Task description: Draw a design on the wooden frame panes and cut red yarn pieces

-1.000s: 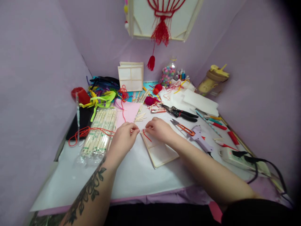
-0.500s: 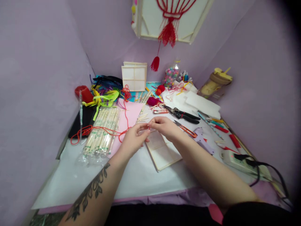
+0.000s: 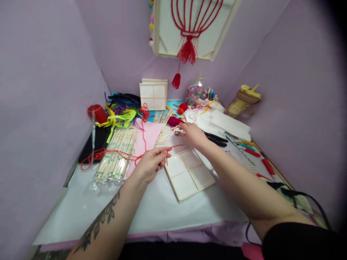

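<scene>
My left hand (image 3: 152,163) pinches a strand of red yarn (image 3: 176,146) between thumb and fingers. One short end sticks out to the right, and the strand trails left across the table. My right hand (image 3: 193,135) is bent down over a lighter (image 3: 179,133), fingers curled at it; only the metal end shows clearly. Behind that hand, the black handles of pruning shears (image 3: 217,139) stick out. A square stick frame with white paper panels (image 3: 184,184) lies flat below both hands.
A plastic pack of wooden sticks (image 3: 116,155) lies left, beside pink paper (image 3: 151,131). Behind are magenta yarn (image 3: 173,121), two upright panels (image 3: 153,95) and a bottle of pompoms (image 3: 193,94). Pens (image 3: 249,150) and a tumbler (image 3: 242,101) stand right. A lantern decoration (image 3: 189,32) hangs above.
My hands have parted. The right moved away and up to the lighter, while the left keeps the red yarn near the same spot. More of the paper frame shows. The view tilted up slightly.
</scene>
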Tool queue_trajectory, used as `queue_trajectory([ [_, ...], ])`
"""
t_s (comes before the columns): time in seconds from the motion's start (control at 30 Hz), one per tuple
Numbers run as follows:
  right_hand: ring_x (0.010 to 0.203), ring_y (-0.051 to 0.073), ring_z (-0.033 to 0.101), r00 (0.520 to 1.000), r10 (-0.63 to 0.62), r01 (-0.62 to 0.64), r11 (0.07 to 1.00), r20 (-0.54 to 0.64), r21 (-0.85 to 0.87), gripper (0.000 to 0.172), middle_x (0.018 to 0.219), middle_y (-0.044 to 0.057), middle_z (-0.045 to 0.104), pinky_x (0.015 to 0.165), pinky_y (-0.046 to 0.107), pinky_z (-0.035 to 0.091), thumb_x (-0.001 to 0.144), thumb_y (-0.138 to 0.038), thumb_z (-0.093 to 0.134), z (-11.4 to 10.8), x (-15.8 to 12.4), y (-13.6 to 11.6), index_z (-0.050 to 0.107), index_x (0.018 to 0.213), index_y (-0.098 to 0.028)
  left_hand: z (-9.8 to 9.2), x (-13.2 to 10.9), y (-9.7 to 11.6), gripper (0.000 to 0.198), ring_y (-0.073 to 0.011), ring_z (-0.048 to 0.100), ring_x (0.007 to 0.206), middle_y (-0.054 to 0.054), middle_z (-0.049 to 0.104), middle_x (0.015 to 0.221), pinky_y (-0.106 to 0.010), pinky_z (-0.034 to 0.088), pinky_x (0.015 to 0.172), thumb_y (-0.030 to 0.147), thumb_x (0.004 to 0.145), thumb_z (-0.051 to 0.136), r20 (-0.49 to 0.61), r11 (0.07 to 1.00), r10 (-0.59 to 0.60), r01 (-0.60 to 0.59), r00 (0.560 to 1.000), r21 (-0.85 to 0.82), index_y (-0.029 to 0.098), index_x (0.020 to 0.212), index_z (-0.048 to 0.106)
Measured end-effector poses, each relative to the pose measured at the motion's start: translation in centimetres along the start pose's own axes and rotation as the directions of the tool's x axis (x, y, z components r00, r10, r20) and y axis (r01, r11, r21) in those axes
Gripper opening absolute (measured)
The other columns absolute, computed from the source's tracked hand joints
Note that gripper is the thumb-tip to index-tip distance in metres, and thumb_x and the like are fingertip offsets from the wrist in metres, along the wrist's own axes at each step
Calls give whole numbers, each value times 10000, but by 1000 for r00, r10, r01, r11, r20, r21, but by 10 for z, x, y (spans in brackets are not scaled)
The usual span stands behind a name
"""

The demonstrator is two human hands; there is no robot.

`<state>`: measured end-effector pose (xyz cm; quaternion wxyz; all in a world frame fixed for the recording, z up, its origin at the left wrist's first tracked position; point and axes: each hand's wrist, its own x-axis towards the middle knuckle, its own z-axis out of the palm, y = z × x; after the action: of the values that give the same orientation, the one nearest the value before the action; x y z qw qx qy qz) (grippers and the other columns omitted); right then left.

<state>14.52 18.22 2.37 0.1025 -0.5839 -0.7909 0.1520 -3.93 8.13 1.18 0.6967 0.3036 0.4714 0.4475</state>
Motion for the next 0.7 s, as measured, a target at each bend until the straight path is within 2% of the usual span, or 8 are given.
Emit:
queue_trajectory([
  [0.07,1129,319,503,999,-6,11,995,47,-102,255,1200,198,603,894,409,398,837,-130,553,5,15,11,595,1088,-137,-2,0,1,447,-5,387,448,-12,627,753,-166,155,392,376,570,857,-2,997,-1,1,1000,-79,140,924,718],
  [0.17,1095,302,526,990,-31,59,977,136,-203,232,1174,179,619,850,368,414,813,-137,600,14,30,23,596,1045,-144,-5,-1,3,471,9,376,439,9,600,745,-149,165,387,353,539,887,24,985,4,0,1000,-173,149,928,714],
  [0.33,1056,270,561,973,-51,116,951,224,-287,251,1159,168,629,827,321,412,798,-145,629,17,40,28,593,1046,-127,-6,-2,4,416,14,379,460,9,572,767,-129,185,390,292,592,866,62,973,-19,32,998,-230,144,949,712],
  [0.57,1128,355,518,984,-70,118,944,162,-308,253,1196,256,590,893,411,395,895,-167,476,19,36,25,573,1102,-59,-3,-4,7,271,-10,432,490,13,544,745,-121,210,388,226,612,820,46,964,-111,119,993,-239,131,801,651],
  [0.7,1147,352,504,993,-94,109,963,75,-246,257,1176,247,601,943,446,363,930,-162,381,3,30,16,561,1094,-79,-1,-4,7,314,-16,437,496,-1,574,757,-126,200,385,303,601,830,-25,981,-67,61,997,-185,129,791,652],
])
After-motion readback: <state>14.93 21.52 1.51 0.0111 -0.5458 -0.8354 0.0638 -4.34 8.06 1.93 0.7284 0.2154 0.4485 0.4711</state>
